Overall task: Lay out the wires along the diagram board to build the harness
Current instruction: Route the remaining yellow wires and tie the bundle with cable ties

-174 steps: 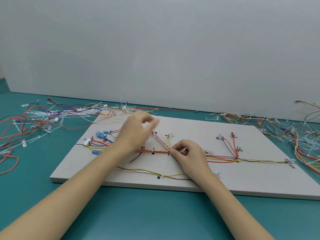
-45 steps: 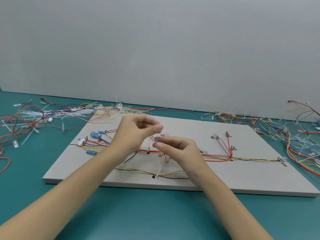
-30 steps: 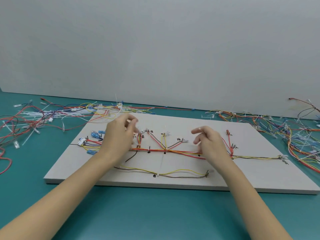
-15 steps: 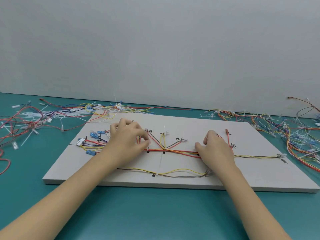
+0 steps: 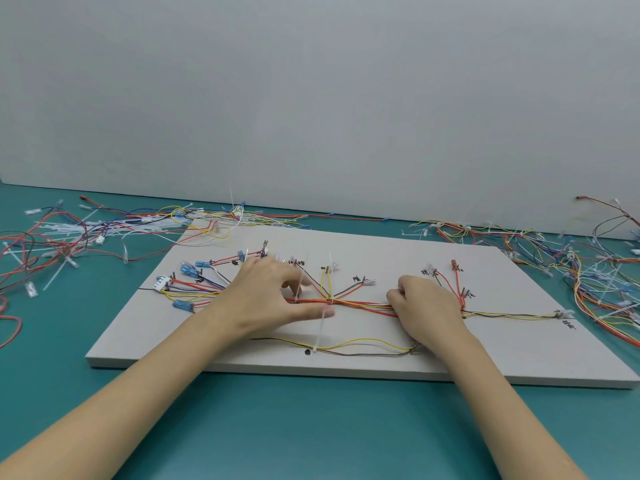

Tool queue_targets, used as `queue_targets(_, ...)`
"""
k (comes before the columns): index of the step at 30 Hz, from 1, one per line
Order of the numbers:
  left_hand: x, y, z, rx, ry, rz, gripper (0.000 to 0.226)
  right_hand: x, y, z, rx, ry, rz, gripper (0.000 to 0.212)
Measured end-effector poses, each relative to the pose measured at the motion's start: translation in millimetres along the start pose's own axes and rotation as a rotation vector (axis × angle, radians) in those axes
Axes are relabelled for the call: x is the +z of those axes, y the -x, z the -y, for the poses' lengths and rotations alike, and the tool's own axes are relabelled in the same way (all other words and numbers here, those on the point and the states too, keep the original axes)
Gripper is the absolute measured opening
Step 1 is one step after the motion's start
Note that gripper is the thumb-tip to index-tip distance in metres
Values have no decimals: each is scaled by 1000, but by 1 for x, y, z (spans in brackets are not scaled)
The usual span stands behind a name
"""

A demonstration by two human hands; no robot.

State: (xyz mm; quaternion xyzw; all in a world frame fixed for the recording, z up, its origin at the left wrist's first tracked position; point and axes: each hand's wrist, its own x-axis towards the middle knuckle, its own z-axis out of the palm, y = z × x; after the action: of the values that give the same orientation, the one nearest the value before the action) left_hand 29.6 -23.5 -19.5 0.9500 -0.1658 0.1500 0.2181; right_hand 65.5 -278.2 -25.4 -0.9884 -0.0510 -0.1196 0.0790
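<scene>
**Pressing the trunk flat before the next tie**

The board [image 5: 398,258] lies mid-frame on the table [image 5: 311,427], with the harness [image 5: 360,304] spread across it: a red, orange and yellow trunk running left to right, branches fanning toward the top edge, and a yellow-brown loop [image 5: 363,344] near the bottom edge.

The left hand [image 5: 266,299] rests on the trunk left of centre, fingers spread and fairly straight, thumb reaching right along the wires; its grip is released, pressing rather than holding. A white tie [image 5: 320,332] stands just beside the thumb tip. The right hand [image 5: 429,306] sits on the trunk right of centre with fingers curled down onto the wires; whether they pinch the bundle or only press on it I cannot tell.

To do this step well, I judge the wires should be held snug between the two hands so the trunk follows the drawn line. Smooth outward from the branch point, keeping each branch aimed at its label. The main risk is dragging tied branches off their marks.

Loose wire [image 5: 86,237] lies at upper left and more loose wire [image 5: 588,271] at right.
</scene>
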Motion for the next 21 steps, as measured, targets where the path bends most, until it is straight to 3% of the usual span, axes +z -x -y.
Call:
queue_targets(2, 1, -2, 0, 33, -38, 13, 54, 0, 1, -1, -12, -21, -5, 30)
queue_targets(5, 3, -4, 0, 6, 10, 33, 23, 0, 2, -2, -15, -19, -14, 30)
queue_targets(21, -2, -15, -3, -76, 49, 136, 15, 1, 3, 0, -19, -116, 5, 31)
